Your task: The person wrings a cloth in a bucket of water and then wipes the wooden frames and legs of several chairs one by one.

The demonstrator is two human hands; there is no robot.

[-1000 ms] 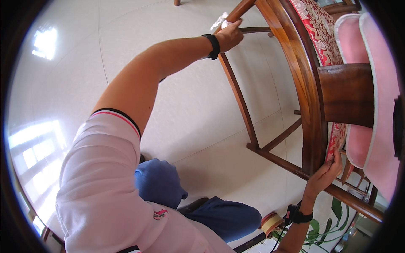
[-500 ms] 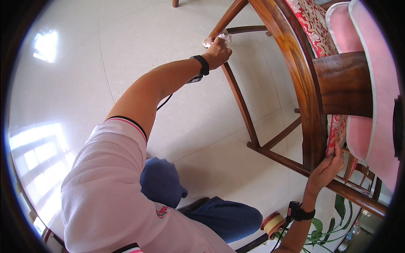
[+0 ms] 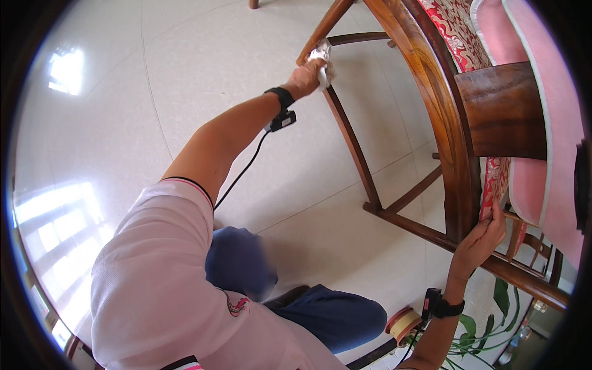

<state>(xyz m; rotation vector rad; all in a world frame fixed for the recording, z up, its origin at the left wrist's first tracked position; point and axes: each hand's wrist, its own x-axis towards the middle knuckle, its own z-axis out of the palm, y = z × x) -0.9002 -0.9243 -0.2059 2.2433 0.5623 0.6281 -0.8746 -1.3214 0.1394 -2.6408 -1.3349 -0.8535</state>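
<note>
A dark, glossy wooden chair stretches across the upper right, and its legs reach leftward over the floor. My left hand is closed on a crumpled white cloth, which rests against the chair leg where it meets a long stretcher bar. At the lower right, my right hand touches the chair frame beside a red patterned cushion. Its fingers are stretched out along the wood, and part of the thumb side is hard to make out.
Pink padded covers with pale edging hang at the far right. A potted plant and a round pot-like object stand near my right forearm. My bent knees are below. Window light reflects off the pale tiled floor.
My left hand has shifted slightly left and turned, bringing the cloth to the right side of the leg. The right hand keeps its place on the chair.
</note>
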